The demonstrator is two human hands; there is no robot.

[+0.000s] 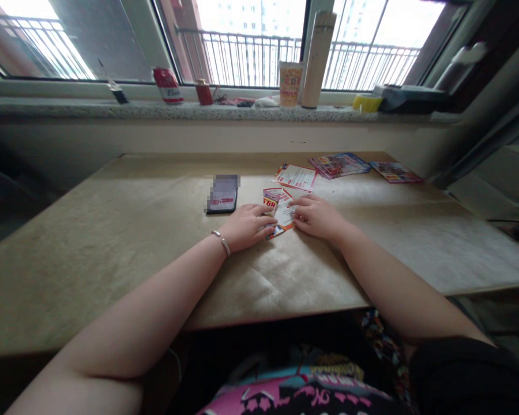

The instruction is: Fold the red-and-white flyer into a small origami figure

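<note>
A colourful printed flyer (286, 212) lies on the table between my hands, partly folded over. Its left flap shows large red digits, and its inner side is white with an orange border. My left hand (249, 225), with a silver bracelet at the wrist, has its fingers on the flyer's left, folded edge. On the opposite edge rests my right hand (315, 217), index finger stretched along the paper and the other fingers curled in. Parts of the flyer are hidden under my fingers. Just beyond it lies another flyer (296, 177), white side up with a pink edge.
A dark phone (223, 193) lies left of my hands. Overlapping flyers (341, 165) and a separate stack (395, 172) are at the table's back right. The windowsill holds a red can (168, 85), a patterned cup (290, 85), a tall cylinder (318, 60) and a yellow object (367, 103).
</note>
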